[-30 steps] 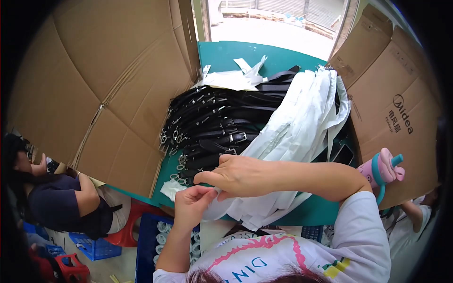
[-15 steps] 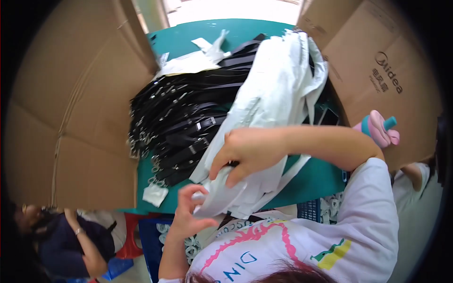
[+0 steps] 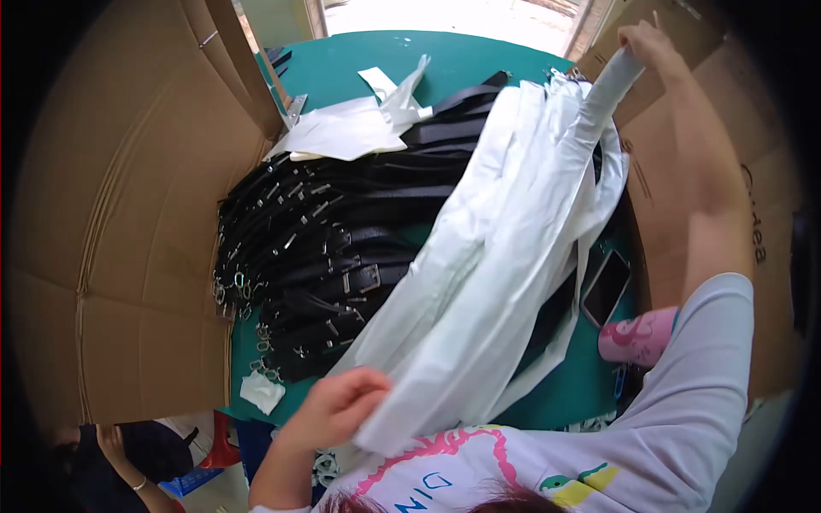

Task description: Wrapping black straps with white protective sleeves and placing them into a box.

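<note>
One white sleeve (image 3: 492, 308) is being stretched along the white pile (image 3: 453, 205) on the tabletop (image 3: 342, 56), its far end being gripped by the right hand (image 3: 650, 43). The left hand (image 3: 342, 406) is being held curled at the near end; grip can't be told. Straightening is apparently being done; laying flat is seemingly being called for next.

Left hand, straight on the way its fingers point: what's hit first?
Likely the near end of the long, white, flexible strip, right by the left hand's fingertips. Depth is unclear; they may be touching it.
</note>
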Demonstrator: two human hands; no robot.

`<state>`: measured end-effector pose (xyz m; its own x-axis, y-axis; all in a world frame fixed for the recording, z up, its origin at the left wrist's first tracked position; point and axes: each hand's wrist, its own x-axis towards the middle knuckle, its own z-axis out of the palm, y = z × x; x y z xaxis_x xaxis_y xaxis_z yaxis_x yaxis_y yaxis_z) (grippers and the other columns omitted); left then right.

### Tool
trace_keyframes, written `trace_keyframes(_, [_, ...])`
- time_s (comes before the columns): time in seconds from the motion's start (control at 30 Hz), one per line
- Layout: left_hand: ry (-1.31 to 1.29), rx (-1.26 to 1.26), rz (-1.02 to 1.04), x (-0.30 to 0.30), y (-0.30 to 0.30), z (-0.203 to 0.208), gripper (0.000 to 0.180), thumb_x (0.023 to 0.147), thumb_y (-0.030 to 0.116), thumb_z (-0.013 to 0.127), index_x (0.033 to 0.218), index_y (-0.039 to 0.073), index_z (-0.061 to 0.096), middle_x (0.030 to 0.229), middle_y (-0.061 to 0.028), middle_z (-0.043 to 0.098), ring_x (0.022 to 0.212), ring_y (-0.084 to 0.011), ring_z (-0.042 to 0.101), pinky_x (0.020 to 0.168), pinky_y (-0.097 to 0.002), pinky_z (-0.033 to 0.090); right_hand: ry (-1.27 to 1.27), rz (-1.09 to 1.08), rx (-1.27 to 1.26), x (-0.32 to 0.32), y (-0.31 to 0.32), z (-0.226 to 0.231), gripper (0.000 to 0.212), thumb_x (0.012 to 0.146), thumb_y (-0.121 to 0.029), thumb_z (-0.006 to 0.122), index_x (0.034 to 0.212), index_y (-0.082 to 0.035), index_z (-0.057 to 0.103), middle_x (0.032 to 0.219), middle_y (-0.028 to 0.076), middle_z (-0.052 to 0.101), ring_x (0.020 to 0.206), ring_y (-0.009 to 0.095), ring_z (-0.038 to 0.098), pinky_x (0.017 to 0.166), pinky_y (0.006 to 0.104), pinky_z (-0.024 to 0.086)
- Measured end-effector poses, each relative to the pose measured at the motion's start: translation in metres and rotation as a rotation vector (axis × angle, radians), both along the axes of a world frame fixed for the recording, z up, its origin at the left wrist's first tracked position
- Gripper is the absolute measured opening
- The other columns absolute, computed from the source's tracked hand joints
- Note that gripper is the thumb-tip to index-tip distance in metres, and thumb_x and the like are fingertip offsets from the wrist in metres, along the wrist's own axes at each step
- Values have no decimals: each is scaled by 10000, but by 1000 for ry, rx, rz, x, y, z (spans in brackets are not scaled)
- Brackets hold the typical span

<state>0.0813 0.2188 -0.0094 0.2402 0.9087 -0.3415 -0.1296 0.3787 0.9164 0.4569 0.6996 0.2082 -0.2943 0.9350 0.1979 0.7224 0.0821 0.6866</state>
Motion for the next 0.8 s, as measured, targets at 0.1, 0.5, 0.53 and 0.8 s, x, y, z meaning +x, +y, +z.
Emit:
trace_keyframes(0.1, [214, 171, -251, 26, 57, 18, 358, 813, 55, 625, 1147, 34, 499, 751, 14, 589, 661, -49, 555, 578, -204, 453, 179, -81, 19, -6, 68, -45, 198, 798, -86, 502, 917, -195, 617, 1055, -5, 612, 1080, 178, 514, 1106, 509, 43])
trace_keyframes(0.5, [318, 293, -253, 10, 118, -40, 399, 813, 107, 648, 1175, 56, 488, 654, -9, 595, 514, -122, 552, 510, -247, 443, 453, 632, -493, -288, 71, -265, 492, 764, -577, 574, 1110, -230, 618, 1171, 37, 592, 1115, 220, 528, 1013, 474, 292])
trace_keyframes(0.53, [302, 282, -236, 9, 114, -40, 397, 800, 72, 661, 1163, 51, 503, 648, -5, 596, 529, -83, 548, 518, -219, 443, 521, 533, -570, -301, 65, -267, 422, 774, -533, 572, 1053, -225, 645, 1107, 44, 620, 1060, 220, 561, 967, 436, 350])
trace_keyframes(0.8, [264, 746, 614, -20, 80, -15, 456, 747, -84, 642, 1168, -19, 478, 1062, -100, 526, 781, -92, 555, 643, -193, 477, 1525, 765, -819, -271, -55, -92, 292, 842, -227, 625, 1038, -11, 616, 920, 79, 654, 828, 141, 612, 770, 269, 478])
